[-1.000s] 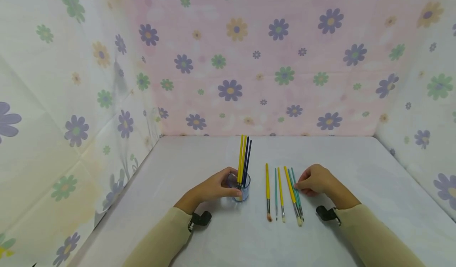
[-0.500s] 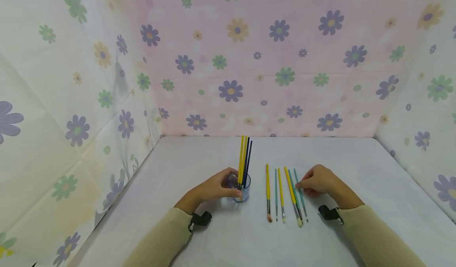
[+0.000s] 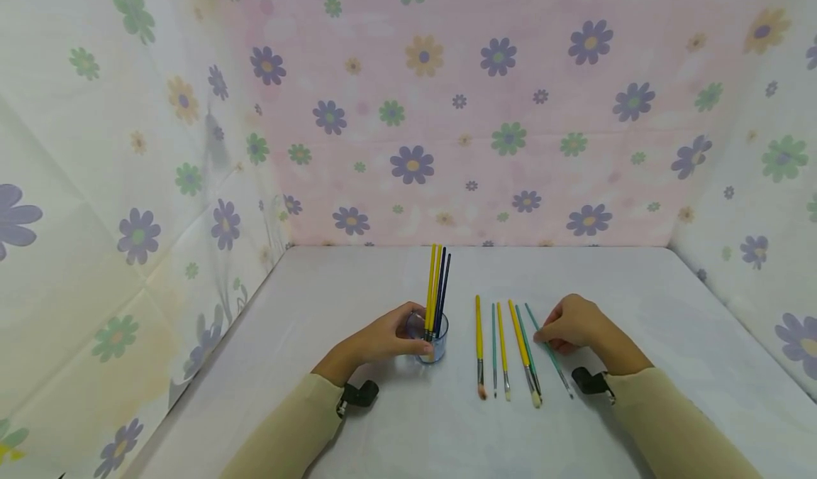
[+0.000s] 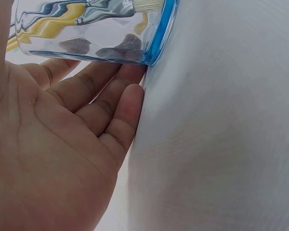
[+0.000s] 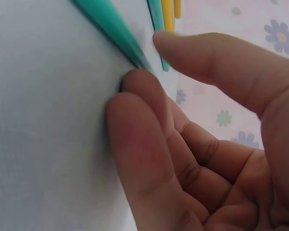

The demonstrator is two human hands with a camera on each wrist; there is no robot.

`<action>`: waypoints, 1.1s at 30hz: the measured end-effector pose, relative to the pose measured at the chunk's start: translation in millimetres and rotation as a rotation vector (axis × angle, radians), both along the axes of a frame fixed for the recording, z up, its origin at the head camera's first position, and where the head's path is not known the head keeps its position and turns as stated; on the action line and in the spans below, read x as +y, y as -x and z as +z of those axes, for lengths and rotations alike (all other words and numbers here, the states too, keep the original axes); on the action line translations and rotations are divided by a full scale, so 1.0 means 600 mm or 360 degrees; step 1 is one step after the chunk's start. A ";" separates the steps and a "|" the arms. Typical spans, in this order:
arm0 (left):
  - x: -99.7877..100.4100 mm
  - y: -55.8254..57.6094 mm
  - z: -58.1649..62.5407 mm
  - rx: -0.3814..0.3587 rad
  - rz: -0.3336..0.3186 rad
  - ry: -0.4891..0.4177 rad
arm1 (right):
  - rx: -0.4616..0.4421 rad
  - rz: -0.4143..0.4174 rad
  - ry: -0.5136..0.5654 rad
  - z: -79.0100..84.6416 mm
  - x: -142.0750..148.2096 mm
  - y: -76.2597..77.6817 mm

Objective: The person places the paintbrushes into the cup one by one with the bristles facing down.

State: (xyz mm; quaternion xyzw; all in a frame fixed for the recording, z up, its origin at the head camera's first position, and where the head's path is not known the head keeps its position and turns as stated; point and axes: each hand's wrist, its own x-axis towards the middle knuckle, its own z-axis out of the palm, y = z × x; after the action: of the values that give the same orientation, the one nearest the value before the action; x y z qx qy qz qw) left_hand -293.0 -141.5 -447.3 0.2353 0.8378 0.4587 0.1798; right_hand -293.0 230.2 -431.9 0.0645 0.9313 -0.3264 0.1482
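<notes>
My left hand (image 3: 391, 333) grips a clear glass (image 3: 440, 349), thumb in front and fingers behind. In the left wrist view the fingers curl along the side of the glass (image 4: 53, 42), close to its blue-tinted base. Several paintbrushes stand in it bristles down, with yellow handles (image 3: 430, 287) and dark blue handles (image 3: 445, 287). My right hand (image 3: 571, 323) is at the outermost teal paintbrush (image 3: 557, 367), which lies slanted on the table. The right wrist view has its fingertips right at the handle of this teal brush (image 5: 108, 29), the thumb held apart from them.
Between the hands lie more paintbrushes side by side: a yellow one with brown bristles (image 3: 480, 337), a thin teal one (image 3: 494, 348), a slim yellow one (image 3: 503, 348), a thicker yellow one (image 3: 520, 340) and another teal one (image 3: 529, 344). Flower-patterned cloth (image 3: 472, 138) walls surround the white table (image 3: 357, 273).
The outermost teal brush has come apart from the teal one beside it, its bristle end swinging right. My right hand has shifted slightly right; the left hand and glass have stayed put.
</notes>
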 end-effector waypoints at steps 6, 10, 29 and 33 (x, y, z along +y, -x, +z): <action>-0.001 0.002 -0.003 0.0008 -0.0004 0.0004 | 0.0032 0.0016 0.0012 0.001 -0.002 -0.002; -0.002 0.003 -0.005 0.0021 -0.0028 -0.0015 | 0.0038 0.0040 0.0024 0.003 -0.002 -0.003; -0.003 0.002 -0.004 0.0042 -0.0057 -0.0020 | -0.0003 0.0004 0.0165 -0.002 0.015 0.000; -0.002 0.001 -0.002 0.0038 -0.0027 0.0005 | 0.0035 0.0014 0.0220 0.001 0.020 0.004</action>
State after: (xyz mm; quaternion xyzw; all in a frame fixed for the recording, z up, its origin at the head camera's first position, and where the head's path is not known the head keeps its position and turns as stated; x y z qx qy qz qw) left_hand -293.5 -142.6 -448.3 0.2477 0.8385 0.4530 0.1740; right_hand -295.6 242.4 -431.3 0.0464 0.9083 -0.3901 0.1435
